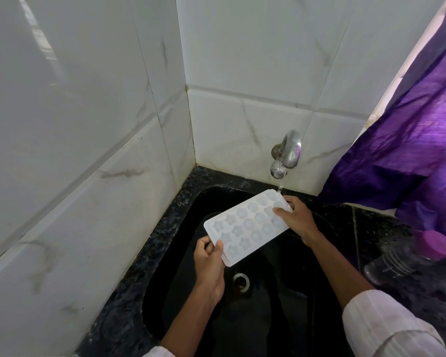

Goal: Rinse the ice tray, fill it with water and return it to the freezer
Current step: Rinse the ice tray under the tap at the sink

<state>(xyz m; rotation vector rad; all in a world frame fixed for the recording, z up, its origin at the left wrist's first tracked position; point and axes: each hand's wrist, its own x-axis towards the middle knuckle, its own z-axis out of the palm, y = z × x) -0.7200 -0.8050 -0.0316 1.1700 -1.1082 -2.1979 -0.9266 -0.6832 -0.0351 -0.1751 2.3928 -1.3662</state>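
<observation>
Water [279, 186] from the wall-mounted chrome tap [286, 153] is seen falling in a thin stream onto the far corner of the white rectangular plastic ice tray [247, 225], which is held cavity side up above the black stone sink [180, 253], its far end raised towards the spout. The tray is gripped at both ends: the left hand [209, 264] is closed on the near corner, thumb on top and fingers curled beneath, while the right hand [298, 217] is closed on the far end beside the stream, thumb laid across the rim.

For a good rinse, the tray would best be passed slowly under the stream so that every row is wetted, then tipped so the water is shed into the basin over the round metal drain [241, 280]. For filling, it should be levelled first, since with the tilt kept water would likely spill from the lower cavities. A firm hold at both ends is advisable, as wet plastic is apt to slip and a tray of this sort may flex.

Three rows of moulded cavities are shown, some star-shaped and others rounded, with a faint bluish tint. A flat rim runs round the edge. Whether water has gathered in the cavities cannot be told.
</observation>
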